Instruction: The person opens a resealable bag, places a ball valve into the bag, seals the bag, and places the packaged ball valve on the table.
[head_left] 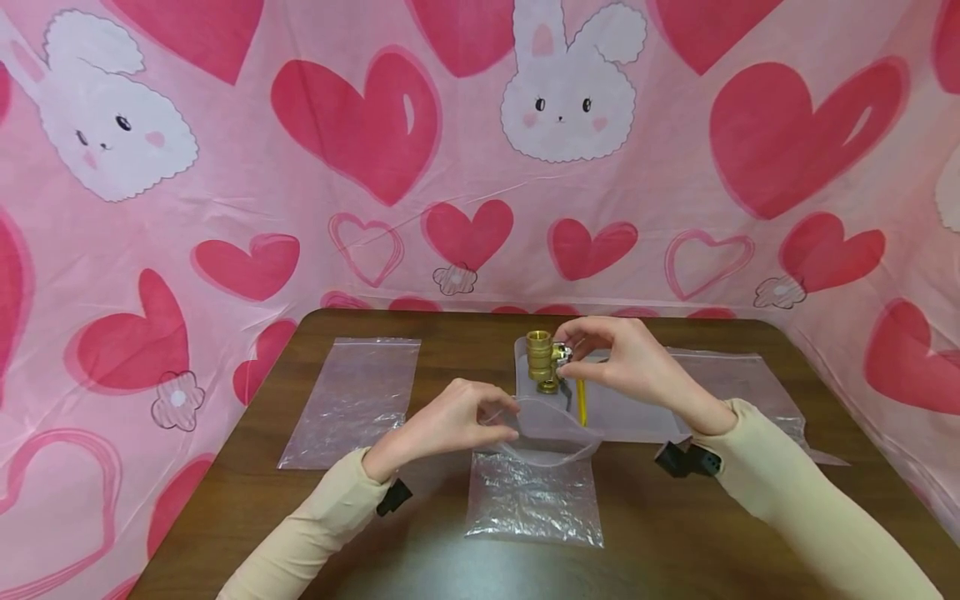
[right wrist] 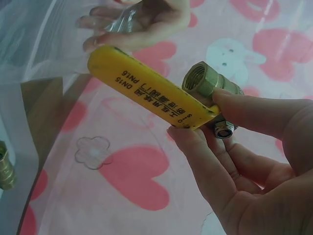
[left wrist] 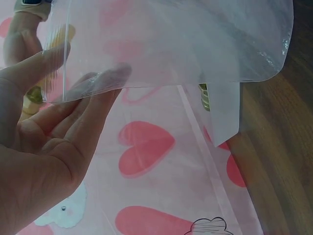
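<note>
My right hand pinches a brass ball valve near its stem, raised over the white tray. Its yellow lever handle carries printed black lettering and, in the right wrist view, points toward the left hand. My left hand grips the top edge of a clear zip bag between thumb and fingers. That bag's mouth gapes in front of the tray, its lower part spread on the table. Through the film in the left wrist view, some left fingertips show blurred.
The white tray stands behind the bag and holds another brass fitting. A flat clear zip bag lies on the brown table at left, and more clear bags lie at right. A pink heart-print cloth hangs behind.
</note>
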The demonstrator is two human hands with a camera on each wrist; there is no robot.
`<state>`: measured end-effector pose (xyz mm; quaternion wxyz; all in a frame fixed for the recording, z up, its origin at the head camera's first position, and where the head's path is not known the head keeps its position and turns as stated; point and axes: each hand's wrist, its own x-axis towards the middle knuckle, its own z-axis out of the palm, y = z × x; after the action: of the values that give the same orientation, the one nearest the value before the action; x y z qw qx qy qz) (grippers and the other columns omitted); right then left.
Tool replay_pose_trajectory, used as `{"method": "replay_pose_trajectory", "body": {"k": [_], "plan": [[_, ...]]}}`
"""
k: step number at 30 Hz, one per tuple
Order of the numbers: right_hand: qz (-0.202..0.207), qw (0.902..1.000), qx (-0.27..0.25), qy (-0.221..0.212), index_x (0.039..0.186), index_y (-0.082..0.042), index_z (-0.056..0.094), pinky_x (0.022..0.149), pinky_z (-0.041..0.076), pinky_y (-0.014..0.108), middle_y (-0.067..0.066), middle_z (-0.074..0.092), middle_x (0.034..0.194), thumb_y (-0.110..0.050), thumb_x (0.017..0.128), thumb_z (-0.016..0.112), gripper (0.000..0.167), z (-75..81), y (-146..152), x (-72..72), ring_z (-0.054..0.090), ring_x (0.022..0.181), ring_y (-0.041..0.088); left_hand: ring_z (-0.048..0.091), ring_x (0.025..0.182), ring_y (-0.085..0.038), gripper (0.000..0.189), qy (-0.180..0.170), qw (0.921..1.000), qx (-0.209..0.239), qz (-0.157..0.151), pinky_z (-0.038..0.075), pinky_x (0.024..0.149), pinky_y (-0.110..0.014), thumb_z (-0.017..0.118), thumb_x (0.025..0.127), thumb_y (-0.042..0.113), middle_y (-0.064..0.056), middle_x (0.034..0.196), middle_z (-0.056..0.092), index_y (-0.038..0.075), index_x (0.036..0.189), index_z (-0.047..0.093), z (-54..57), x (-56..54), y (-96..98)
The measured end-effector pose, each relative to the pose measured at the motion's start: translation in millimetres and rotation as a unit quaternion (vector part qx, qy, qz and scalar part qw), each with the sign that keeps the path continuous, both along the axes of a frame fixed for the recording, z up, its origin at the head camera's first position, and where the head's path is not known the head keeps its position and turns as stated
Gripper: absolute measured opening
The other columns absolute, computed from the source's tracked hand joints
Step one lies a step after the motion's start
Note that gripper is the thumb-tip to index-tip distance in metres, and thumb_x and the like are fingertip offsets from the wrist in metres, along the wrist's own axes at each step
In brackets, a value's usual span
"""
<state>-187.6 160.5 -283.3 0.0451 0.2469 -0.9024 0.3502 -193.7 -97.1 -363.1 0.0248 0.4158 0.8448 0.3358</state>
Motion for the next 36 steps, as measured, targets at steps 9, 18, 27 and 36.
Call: {"method": "replay_pose_trajectory", "body": {"k": [9,18,27,36], "plan": [[0.019,0.9996,-0.007,0.022,0.109,-0.013,0.070,0.075,0.058,0.025,0.001,0.073,0.101,-0.011,0.077,0.085,0.035,4.2,-5.4,9.6,0.071,0.087,0.014,0.058,0.069,0.002,0.028,0.018,0.9998,-0.001,0.001,0.049,0.065,-0.011,0.081,0.083,0.022,-0.003,0.096,0.077,0.005,0.105,0.075,-1.9,-2.0,0.9],[0.048,0.9986,-0.013,0.017,0.107,-0.010,0.070,0.068,0.061,0.028,0.003,0.072,0.098,-0.004,0.073,0.085,0.037,-7.7,-10.9,14.9,0.070,0.084,0.016,0.060,0.069,0.003,0.027,0.015,0.9998,0.009,0.003,0.053,0.065,-0.015,0.082,0.082,0.022,-0.001,0.095,0.077,0.008,0.104,0.075,0.2,-3.0,0.9],[0.091,0.9936,0.009,0.067,0.099,-0.010,0.070,0.067,0.060,0.023,0.000,0.072,0.091,-0.002,0.073,0.085,0.032,-22.6,-12.8,20.0,0.069,0.078,0.011,0.056,0.065,0.005,0.028,0.015,0.9998,0.010,-0.001,0.050,0.062,-0.012,0.082,0.081,0.021,-0.003,0.091,0.076,0.007,0.104,0.074,4.1,-3.6,0.9],[0.100,0.9796,0.074,0.158,0.093,-0.009,0.070,0.065,0.058,0.020,-0.002,0.068,0.083,0.000,0.069,0.087,0.031,-34.7,-18.9,26.8,0.066,0.073,0.006,0.069,0.074,-0.002,0.031,0.009,0.9999,-0.006,-0.009,0.054,0.066,-0.012,0.082,0.082,0.019,-0.005,0.098,0.076,0.005,0.108,0.073,7.2,-1.8,0.7]]}}
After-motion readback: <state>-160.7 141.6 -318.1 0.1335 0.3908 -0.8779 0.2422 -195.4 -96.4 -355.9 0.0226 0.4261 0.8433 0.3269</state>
